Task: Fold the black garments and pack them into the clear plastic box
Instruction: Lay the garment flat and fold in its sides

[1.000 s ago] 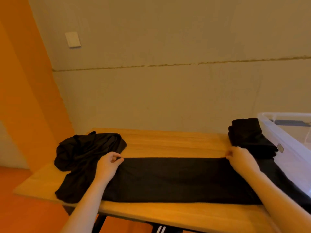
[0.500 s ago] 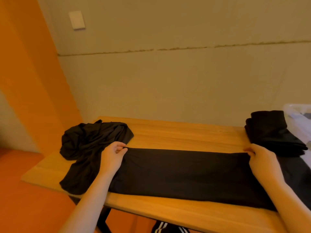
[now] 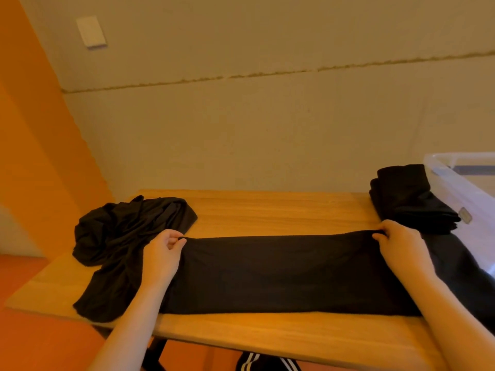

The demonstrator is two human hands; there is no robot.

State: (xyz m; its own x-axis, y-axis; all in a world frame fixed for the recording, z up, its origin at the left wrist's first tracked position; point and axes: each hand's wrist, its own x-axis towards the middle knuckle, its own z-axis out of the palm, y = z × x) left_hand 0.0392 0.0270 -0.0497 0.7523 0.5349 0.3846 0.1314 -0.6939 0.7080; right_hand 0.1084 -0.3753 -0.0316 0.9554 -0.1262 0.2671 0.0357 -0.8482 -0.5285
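Note:
A long black garment (image 3: 278,271) lies flat across the wooden table (image 3: 267,210), folded into a wide strip. My left hand (image 3: 160,254) pinches its far left corner. My right hand (image 3: 401,245) pinches its far right corner, where the far edge is lifted a little off the table. A crumpled black garment (image 3: 126,228) lies at the table's left end, partly under the strip. A folded black stack (image 3: 409,199) sits at the far right, beside the clear plastic box (image 3: 460,183), whose rim shows at the right edge.
A beige wall runs close behind the table, with a white switch plate (image 3: 91,32) high on the left. An orange wall and floor lie to the left. Dark striped fabric (image 3: 267,362) shows below the table's front edge.
The view has swung slightly; both hands keep their pinch on the far corners. The far edge of the strip now rises a little at the right corner.

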